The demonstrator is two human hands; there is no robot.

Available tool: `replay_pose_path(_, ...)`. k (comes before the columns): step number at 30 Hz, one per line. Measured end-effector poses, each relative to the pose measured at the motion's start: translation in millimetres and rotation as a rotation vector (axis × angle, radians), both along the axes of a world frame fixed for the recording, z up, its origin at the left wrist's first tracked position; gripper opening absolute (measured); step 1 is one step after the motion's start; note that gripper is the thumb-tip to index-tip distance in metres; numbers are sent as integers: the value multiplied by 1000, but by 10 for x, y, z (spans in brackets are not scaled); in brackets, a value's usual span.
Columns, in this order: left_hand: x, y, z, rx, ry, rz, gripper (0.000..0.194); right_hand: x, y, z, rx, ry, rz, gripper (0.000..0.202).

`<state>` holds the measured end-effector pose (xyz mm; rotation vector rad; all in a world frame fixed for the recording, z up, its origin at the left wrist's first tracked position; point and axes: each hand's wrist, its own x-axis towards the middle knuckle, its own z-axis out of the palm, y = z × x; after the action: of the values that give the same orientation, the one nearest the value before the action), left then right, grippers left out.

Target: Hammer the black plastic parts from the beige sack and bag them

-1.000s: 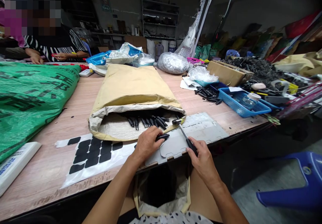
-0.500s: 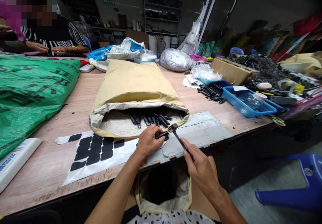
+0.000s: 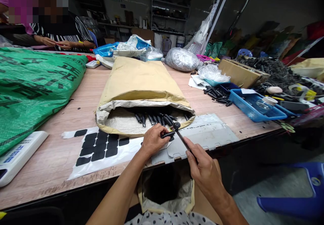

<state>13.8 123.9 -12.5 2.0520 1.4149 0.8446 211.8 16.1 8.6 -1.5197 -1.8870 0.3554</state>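
Note:
My left hand (image 3: 155, 138) is closed around a short black tube (image 3: 167, 135) at the table's front edge, just before the open mouth of a kraft paper sack (image 3: 146, 80). In my right hand (image 3: 201, 161) is a small hammer (image 3: 184, 140) with a thin shaft and a round black head. Its head is raised beside the tube's far end; I cannot tell whether they touch. Several similar black tubes (image 3: 153, 118) lie inside the sack mouth. Under my hands is a grey flat board (image 3: 205, 132).
A white sheet with black stickers (image 3: 101, 145) lies left of my hands. Further left are a green woven sack (image 3: 37, 93) and a white box-like device (image 3: 22, 157). Blue baskets (image 3: 255, 107) and black parts (image 3: 217, 95) stand right. A second sack (image 3: 167, 198) opens at my lap. A co-worker (image 3: 60, 32) sits across.
The whole view has shifted slightly, so the table things appear further right. The black tube in my left hand looks more level. Both hands keep their holds.

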Motion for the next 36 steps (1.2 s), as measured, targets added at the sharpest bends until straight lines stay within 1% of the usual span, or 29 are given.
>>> replay_pose_path(3,-1,-6,21,0,28,6,4,-52,-19,-27,-56,-22,37,47)
replay_pose_path(6,2,-15,38,5,27,4,5,-35,5,-45,-62,-54,35,47)
replay_pose_path(9,7,-21,29,23,24,8,10,66,119,-32,-11,-100,-48,46)
replay_pose_path(12,12,-23,8,47,47,17,12,204,316,-42,56,-192,-167,44)
replay_pose_path(15,12,-23,-6,62,58,14,15,305,516,-112,79,-300,-238,44)
replay_pose_path(18,11,-22,-8,65,55,16,17,320,630,-204,81,-398,-275,43)
replay_pose_path(21,11,-25,-2,58,55,17,18,256,645,-270,105,-473,-319,41)
replay_pose_path(25,16,-38,2,54,59,14,18,156,603,-301,150,-566,-389,40)
replay_pose_path(31,1,-7,-19,50,67,-7,14,115,605,-309,176,-631,-412,41)
replay_pose_path(33,-20,-29,25,50,67,-34,12,117,611,-308,180,-634,-407,42)
replay_pose_path(35,-44,-130,132,41,46,-77,9,118,611,-306,180,-629,-406,43)
replay_pose_path(36,-54,-219,206,24,24,-107,9,117,609,-304,179,-628,-406,42)
